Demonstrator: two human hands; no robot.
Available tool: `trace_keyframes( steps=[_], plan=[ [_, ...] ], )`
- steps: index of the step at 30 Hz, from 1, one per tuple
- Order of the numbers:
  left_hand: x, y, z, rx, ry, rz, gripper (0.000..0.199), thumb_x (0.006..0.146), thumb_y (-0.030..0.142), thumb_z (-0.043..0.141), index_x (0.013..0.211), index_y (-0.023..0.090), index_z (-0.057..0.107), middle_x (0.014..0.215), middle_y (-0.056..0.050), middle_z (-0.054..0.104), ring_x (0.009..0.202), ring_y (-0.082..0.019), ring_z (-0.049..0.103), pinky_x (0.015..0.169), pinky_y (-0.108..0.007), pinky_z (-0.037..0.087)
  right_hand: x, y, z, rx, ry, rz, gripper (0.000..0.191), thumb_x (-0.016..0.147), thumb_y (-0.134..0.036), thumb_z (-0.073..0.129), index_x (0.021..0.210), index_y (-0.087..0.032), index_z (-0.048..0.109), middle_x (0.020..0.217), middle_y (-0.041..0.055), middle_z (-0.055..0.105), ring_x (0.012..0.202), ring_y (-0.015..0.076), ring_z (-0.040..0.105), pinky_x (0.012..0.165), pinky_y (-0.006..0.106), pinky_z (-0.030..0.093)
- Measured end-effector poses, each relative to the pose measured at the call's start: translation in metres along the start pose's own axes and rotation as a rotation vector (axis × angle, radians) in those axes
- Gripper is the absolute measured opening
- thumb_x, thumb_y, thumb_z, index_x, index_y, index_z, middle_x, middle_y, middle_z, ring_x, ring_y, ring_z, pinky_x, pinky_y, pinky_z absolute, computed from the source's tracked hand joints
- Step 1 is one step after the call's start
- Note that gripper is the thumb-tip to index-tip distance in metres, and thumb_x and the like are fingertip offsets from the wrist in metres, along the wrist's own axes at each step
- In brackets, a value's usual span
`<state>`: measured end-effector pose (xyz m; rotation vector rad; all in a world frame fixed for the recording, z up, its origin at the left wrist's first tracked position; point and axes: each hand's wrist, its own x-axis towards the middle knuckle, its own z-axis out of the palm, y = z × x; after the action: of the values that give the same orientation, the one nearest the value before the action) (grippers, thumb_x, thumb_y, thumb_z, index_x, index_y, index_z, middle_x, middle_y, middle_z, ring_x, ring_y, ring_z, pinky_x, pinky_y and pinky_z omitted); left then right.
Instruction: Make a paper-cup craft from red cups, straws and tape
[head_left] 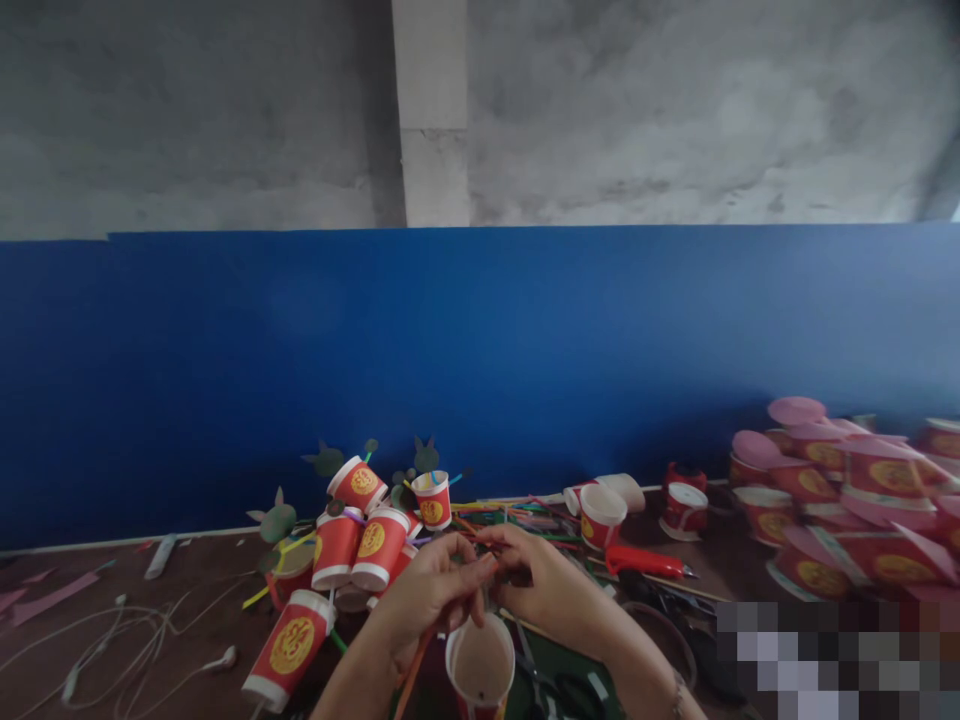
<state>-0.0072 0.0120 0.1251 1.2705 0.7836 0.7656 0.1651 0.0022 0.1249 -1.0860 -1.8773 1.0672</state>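
My left hand [446,580] and my right hand [521,575] meet at the fingertips, both closed in a pinch. Whatever sits between the fingers is small and mostly hidden; a bit of orange-red shows there. Just below them stands a paper cup [481,665], mouth up, white inside with a small dark spot at its bottom. A thin orange strip [411,675] runs down from beneath my left hand; I cannot tell whether the hand grips it. Black-handled scissors [574,692] lie to the right of the cup.
Left, red paper cups [334,545] with animal-shaped cutouts lie heaped, near white earphones [217,660]. Colored sticks [517,515] spread behind my hands. Right are a red glue gun [649,562], a tape roll [684,510], loose cups [602,515] and a pile of cups with pink paper [862,500]. A blue panel [480,350] stands behind.
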Motion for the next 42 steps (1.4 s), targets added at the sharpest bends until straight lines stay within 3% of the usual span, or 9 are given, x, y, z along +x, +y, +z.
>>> trace_keyframes(
  steps=[6, 10, 16, 23, 28, 35, 39, 42],
  plan=[
    [0.003, 0.000, -0.004, -0.011, 0.044, 0.026, 0.048, 0.069, 0.056, 0.071, 0.075, 0.014, 0.049, 0.051, -0.001, 0.059, 0.033, -0.002, 0.033, 0.037, -0.019, 0.012, -0.003, 0.002, -0.003, -0.023, -0.057, -0.058, 0.054, 0.071, -0.013, 0.061, 0.123, -0.018, 0.052, 0.090, 0.0027, 0.068, 0.080, 0.0135, 0.062, 0.069, 0.022, 0.046],
    [0.002, 0.001, -0.005, -0.032, 0.076, 0.039, 0.048, 0.067, 0.056, 0.074, 0.072, 0.014, 0.051, 0.049, 0.001, 0.056, 0.034, -0.002, 0.030, 0.038, -0.020, 0.011, -0.003, 0.000, -0.002, -0.097, 0.014, -0.024, 0.044, 0.075, -0.015, 0.057, 0.119, -0.018, 0.055, 0.089, 0.0030, 0.068, 0.078, 0.0136, 0.061, 0.067, 0.023, 0.045],
    [0.001, -0.001, -0.002, -0.047, 0.030, 0.022, 0.045, 0.071, 0.054, 0.071, 0.069, 0.015, 0.049, 0.047, 0.001, 0.055, 0.032, -0.002, 0.027, 0.037, -0.021, 0.009, 0.000, 0.004, -0.002, -0.359, 0.168, 0.038, 0.042, 0.075, -0.015, 0.054, 0.117, -0.019, 0.058, 0.079, 0.0026, 0.069, 0.074, 0.0171, 0.061, 0.066, 0.027, 0.041],
    [0.000, 0.000, 0.001, -0.052, -0.014, -0.052, 0.048, 0.069, 0.050, 0.075, 0.079, 0.019, 0.040, 0.048, 0.001, 0.058, 0.030, -0.003, 0.030, 0.037, -0.020, 0.011, 0.010, 0.006, -0.001, -0.160, 0.246, -0.043, 0.039, 0.072, -0.013, 0.053, 0.110, -0.015, 0.060, 0.078, 0.0034, 0.071, 0.077, 0.0177, 0.064, 0.074, 0.028, 0.046],
    [0.005, -0.006, 0.004, -0.086, -0.137, -0.089, 0.048, 0.067, 0.047, 0.078, 0.088, 0.010, 0.057, 0.051, 0.000, 0.058, 0.031, -0.002, 0.034, 0.035, -0.019, 0.015, 0.012, 0.003, 0.001, 0.072, 0.206, 0.008, 0.041, 0.071, -0.015, 0.057, 0.112, -0.015, 0.059, 0.084, 0.0044, 0.071, 0.078, 0.0168, 0.067, 0.068, 0.025, 0.049],
    [0.008, -0.013, -0.001, -0.054, -0.165, -0.097, 0.047, 0.067, 0.049, 0.078, 0.086, 0.010, 0.060, 0.051, -0.002, 0.061, 0.029, -0.004, 0.035, 0.033, -0.020, 0.016, 0.016, 0.006, 0.000, 0.129, 0.195, 0.010, 0.043, 0.065, -0.012, 0.060, 0.108, -0.016, 0.061, 0.086, 0.0029, 0.071, 0.079, 0.0152, 0.066, 0.071, 0.025, 0.052],
    [0.004, -0.007, -0.004, 0.049, -0.065, -0.073, 0.047, 0.066, 0.053, 0.076, 0.077, 0.010, 0.061, 0.052, -0.004, 0.061, 0.031, -0.003, 0.037, 0.035, -0.019, 0.017, 0.022, 0.016, -0.002, 0.220, 0.132, -0.050, 0.038, 0.069, -0.015, 0.059, 0.107, -0.015, 0.061, 0.100, 0.0060, 0.069, 0.083, 0.0146, 0.066, 0.071, 0.025, 0.052],
    [0.004, -0.001, -0.004, 0.018, 0.129, -0.009, 0.047, 0.066, 0.054, 0.076, 0.073, 0.012, 0.057, 0.052, -0.001, 0.058, 0.034, -0.002, 0.034, 0.037, -0.017, 0.015, 0.023, 0.014, -0.004, 0.142, 0.241, -0.019, 0.029, 0.076, -0.017, 0.053, 0.104, -0.012, 0.063, 0.094, 0.0067, 0.069, 0.071, 0.0121, 0.064, 0.063, 0.023, 0.050]
  ],
)
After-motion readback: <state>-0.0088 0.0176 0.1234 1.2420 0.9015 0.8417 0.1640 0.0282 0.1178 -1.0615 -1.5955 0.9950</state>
